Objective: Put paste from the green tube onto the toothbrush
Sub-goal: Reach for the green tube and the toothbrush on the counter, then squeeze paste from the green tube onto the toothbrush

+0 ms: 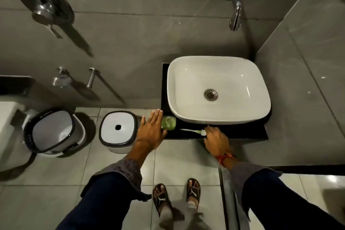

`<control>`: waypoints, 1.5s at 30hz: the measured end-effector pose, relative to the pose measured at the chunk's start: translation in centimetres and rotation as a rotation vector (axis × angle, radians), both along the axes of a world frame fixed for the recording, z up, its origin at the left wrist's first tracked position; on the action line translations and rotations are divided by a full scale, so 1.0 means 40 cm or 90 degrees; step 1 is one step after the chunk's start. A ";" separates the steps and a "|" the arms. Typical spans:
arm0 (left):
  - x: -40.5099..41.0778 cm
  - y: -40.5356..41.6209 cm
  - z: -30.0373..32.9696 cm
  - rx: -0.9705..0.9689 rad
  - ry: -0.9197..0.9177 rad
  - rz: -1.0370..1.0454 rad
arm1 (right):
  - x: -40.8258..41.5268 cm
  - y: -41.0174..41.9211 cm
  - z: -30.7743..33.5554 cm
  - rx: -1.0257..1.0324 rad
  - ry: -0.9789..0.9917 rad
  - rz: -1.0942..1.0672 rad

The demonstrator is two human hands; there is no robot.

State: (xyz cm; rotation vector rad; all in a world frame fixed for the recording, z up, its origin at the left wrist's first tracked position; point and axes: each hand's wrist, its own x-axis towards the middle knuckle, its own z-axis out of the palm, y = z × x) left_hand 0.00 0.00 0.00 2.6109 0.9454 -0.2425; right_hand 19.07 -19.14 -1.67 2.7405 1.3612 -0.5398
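The green tube [168, 122] stands on the left end of the black counter [242, 132], in front of the sink. My left hand [151, 130] is spread flat with fingers apart just left of the tube, and its thumb lies at the tube's base. The white and green toothbrush [192, 130] lies flat on the counter along its front edge, to the right of the tube. My right hand [214, 140] has its fingertips and thumb closed around the toothbrush's right end, which is hidden under them.
A white basin [179, 87] with a drain fills most of the counter, and a chrome tap [235, 11] juts from the wall above it. On the floor to the left stand a lidded white bin [118, 130] and an open bucket [54, 132]. A grey tiled wall [308, 80] closes in the right side.
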 end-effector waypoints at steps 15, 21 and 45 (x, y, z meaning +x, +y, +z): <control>-0.005 -0.035 -0.048 -0.022 -0.049 0.004 | -0.004 0.010 -0.023 0.203 0.055 -0.010; -0.014 -0.041 -0.053 -0.052 -0.062 0.029 | -0.077 0.036 0.114 0.516 0.134 -0.013; -0.023 -0.026 -0.067 -0.083 -0.095 0.023 | -0.135 0.208 0.252 0.441 0.114 0.119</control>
